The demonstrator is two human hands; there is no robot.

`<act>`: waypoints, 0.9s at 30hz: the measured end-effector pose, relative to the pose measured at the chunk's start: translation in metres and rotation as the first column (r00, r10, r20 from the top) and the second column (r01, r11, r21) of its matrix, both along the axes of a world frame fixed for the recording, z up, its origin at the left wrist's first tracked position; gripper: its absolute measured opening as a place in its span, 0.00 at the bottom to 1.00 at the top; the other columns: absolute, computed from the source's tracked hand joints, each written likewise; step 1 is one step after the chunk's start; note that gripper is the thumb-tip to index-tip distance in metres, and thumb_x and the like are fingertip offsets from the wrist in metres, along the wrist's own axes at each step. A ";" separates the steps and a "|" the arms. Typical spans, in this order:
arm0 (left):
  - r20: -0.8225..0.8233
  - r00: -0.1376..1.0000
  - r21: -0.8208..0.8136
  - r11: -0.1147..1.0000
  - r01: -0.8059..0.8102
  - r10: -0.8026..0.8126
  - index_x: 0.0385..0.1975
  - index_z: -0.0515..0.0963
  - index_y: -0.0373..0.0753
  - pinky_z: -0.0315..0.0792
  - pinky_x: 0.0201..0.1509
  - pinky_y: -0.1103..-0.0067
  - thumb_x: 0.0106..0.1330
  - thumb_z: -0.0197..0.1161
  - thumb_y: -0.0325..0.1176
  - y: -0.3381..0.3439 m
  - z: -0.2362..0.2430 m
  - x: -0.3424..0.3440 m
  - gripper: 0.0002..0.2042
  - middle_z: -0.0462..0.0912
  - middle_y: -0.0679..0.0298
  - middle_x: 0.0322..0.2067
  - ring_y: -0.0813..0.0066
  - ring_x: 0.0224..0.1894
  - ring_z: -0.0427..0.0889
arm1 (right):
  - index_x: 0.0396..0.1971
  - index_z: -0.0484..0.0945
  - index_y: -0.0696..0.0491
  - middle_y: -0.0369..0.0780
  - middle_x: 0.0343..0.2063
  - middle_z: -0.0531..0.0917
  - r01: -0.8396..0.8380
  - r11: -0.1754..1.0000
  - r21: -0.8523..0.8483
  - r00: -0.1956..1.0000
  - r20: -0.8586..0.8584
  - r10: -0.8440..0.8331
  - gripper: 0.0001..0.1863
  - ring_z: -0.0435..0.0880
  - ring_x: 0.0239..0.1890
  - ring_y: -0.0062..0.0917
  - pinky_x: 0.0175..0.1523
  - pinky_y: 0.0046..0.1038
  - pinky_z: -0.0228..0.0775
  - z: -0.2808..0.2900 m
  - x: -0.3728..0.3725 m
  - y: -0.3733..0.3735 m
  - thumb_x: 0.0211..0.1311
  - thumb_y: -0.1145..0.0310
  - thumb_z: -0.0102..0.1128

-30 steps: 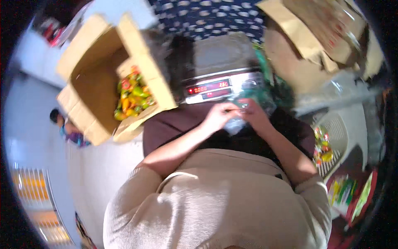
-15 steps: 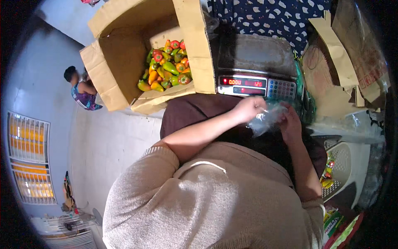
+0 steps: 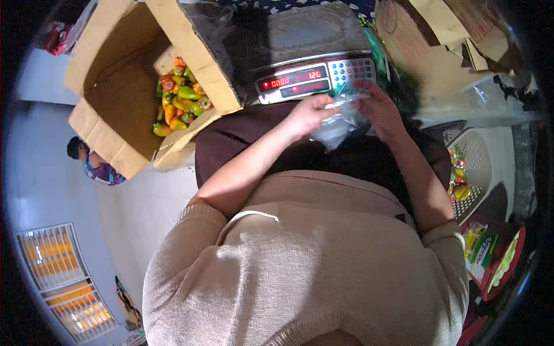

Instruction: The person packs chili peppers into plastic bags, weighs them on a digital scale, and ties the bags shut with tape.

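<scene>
Between my two hands hangs a clear plastic bag (image 3: 339, 128), held in front of the weighing scale (image 3: 311, 36). My left hand (image 3: 311, 115) pinches the bag's left side with fingers closed. At the bag's upper right, my right hand (image 3: 378, 109) has its fingers closed on the plastic. No contents show inside the bag. The scale's red display and keypad lie just beyond my hands, its metal plate bare. To the left, an open cardboard box (image 3: 124, 141) contains green, orange and red peppers (image 3: 183, 104).
A pale plastic basket (image 3: 479, 164) with bagged peppers (image 3: 459, 179) stands at the right. Torn cardboard (image 3: 412, 52) lies beyond it. Colourful packages (image 3: 485, 248) sit at the lower right. Another person (image 3: 95, 164) is low at the far left, beyond the box.
The view has turned, so the box, scale and hands sit further left. My hands still hold the bag, which now hangs more spread out between them.
</scene>
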State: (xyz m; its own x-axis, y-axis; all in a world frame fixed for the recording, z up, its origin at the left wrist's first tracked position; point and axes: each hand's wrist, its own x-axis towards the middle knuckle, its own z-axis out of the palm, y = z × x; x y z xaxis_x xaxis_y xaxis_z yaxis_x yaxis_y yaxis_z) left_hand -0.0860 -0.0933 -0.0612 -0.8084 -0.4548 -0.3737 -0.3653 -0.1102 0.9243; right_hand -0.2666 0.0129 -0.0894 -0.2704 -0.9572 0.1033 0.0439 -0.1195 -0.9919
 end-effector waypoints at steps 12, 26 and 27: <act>0.051 0.995 -0.093 0.992 0.090 -0.085 0.48 0.68 0.36 0.73 0.41 0.80 0.66 0.52 0.30 -0.005 -0.006 0.001 0.13 0.79 0.66 0.34 0.78 0.32 0.78 | 0.48 0.69 0.50 0.32 0.26 0.75 0.055 0.973 0.226 0.956 0.269 -0.117 0.17 0.72 0.25 0.16 0.30 0.16 0.64 -0.013 -0.002 -0.009 0.57 0.71 0.53; -0.043 0.961 -0.570 0.797 0.200 -0.272 0.38 0.78 0.44 0.72 0.39 0.77 0.54 0.57 0.23 -0.022 -0.023 0.009 0.12 0.74 0.64 0.29 0.70 0.34 0.77 | 0.46 0.69 0.50 0.46 0.40 0.74 0.188 0.954 -0.234 0.576 -0.760 -0.300 0.22 0.75 0.45 0.40 0.46 0.35 0.68 0.008 0.004 -0.010 0.47 0.79 0.54; 0.076 0.979 -0.720 0.669 0.185 -0.188 0.41 0.78 0.48 0.73 0.40 0.75 0.52 0.59 0.25 -0.017 -0.018 0.009 0.15 0.73 0.61 0.32 0.66 0.36 0.78 | 0.45 0.69 0.50 0.46 0.44 0.73 0.060 0.951 -0.304 0.527 -0.799 -0.289 0.22 0.74 0.49 0.40 0.48 0.34 0.67 0.021 0.013 -0.004 0.46 0.80 0.53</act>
State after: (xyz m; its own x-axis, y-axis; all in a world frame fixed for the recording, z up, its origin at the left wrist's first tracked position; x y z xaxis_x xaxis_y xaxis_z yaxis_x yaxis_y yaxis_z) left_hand -0.0769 -0.1098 -0.0792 -0.9072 -0.4207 0.0082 -0.2996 0.6596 0.6893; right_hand -0.2535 0.0086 -0.0685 -0.1126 -0.8202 0.5609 -0.8251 -0.2373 -0.5127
